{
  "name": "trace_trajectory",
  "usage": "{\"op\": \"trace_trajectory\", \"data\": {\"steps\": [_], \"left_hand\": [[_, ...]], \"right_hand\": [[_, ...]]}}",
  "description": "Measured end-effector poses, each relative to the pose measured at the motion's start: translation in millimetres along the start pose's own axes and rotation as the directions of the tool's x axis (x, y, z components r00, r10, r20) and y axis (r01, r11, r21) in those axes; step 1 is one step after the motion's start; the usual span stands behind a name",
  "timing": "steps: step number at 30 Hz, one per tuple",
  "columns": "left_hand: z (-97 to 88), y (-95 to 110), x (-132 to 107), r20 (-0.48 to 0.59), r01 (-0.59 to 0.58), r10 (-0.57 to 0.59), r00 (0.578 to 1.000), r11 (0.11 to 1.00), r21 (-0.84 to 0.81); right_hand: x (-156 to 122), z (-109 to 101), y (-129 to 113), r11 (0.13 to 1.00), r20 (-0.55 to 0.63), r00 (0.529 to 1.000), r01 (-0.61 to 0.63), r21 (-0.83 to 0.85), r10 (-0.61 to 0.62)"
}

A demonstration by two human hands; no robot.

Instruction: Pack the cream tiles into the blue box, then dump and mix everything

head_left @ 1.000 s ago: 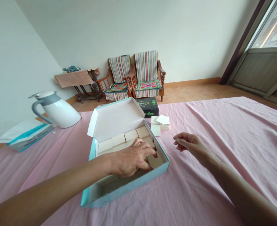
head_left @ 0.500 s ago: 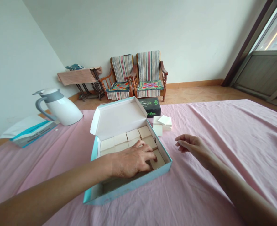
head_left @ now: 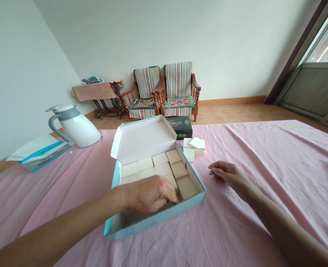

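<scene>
My left hand [head_left: 153, 193] is inside the open light-blue cardboard box [head_left: 155, 221], palm down, its fingers curled together and pointing down near the front wall. What lies under the fingertips is hidden. Several cream square tiles [head_left: 160, 158] lie in rows in the box, and one tile [head_left: 186, 188] sits just right of my fingers. My right hand [head_left: 225, 172] hovers or rests over the pink cloth right of the box, fingers loosely bent, with nothing visible in it. Beyond it is a small pile of cream tiles [head_left: 195, 145].
A black box [head_left: 184, 128] stands behind the box lid [head_left: 147, 139]. To the left are a white and grey jug [head_left: 82, 128] and a tissue pack [head_left: 45, 155]. Pink cloth [head_left: 264, 159] covers the surface. Two wooden chairs [head_left: 177, 83] stand by the wall.
My left hand has drawn back slightly left and its spread fingers have curled together, uncovering the tile at the box's right front. My right hand is almost still. The view has shifted slightly.
</scene>
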State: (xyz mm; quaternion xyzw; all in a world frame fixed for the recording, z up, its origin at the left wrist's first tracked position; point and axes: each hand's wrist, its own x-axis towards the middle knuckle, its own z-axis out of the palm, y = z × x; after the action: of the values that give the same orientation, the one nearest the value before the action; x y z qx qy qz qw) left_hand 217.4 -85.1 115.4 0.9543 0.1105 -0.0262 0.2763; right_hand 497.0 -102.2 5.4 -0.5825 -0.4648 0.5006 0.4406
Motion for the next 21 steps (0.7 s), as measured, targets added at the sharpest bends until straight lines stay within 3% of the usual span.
{"op": "trace_trajectory", "data": {"steps": [5,10,14,17,19,20,21], "left_hand": [[4.8,6.5,6.4,0.16,0.256,-0.226,0.961,0.946,-0.2],[12.3,-4.9,14.6,0.323,0.351,-0.228,0.918,0.848,-0.398],[12.4,-0.7,15.8,0.307,0.352,-0.223,0.925,0.805,-0.478],[2.3,10.1,4.4,0.193,0.352,-0.301,0.934,0.866,-0.355],[-6.9,12.0,-10.7,-0.027,0.331,-0.362,0.932,0.879,-0.344],[-11.2,9.2,-20.2,-0.196,0.328,-0.421,0.885,0.865,-0.378],[-14.8,3.4,-30.4,-0.396,0.323,-0.483,0.781,0.855,-0.406]], "right_hand": [[-1.9,0.6,-0.7,1.0,-0.02,1.0,-0.007,-0.006,0.007],[-1.9,2.5,-0.2,0.999,-0.039,0.999,-0.006,-0.033,0.005],[-2.0,2.7,-0.9,0.998,-0.041,0.999,-0.012,-0.055,0.009],[-2.4,1.8,-2.9,0.998,-0.04,0.999,-0.013,-0.061,0.01],[-3.9,2.1,-6.4,0.998,-0.036,0.999,-0.001,-0.07,-0.001],[-5.7,3.1,-9.2,0.997,-0.03,0.999,0.014,-0.074,-0.016],[-8.1,4.7,-12.9,0.996,-0.02,0.999,0.032,-0.081,-0.034]]}}
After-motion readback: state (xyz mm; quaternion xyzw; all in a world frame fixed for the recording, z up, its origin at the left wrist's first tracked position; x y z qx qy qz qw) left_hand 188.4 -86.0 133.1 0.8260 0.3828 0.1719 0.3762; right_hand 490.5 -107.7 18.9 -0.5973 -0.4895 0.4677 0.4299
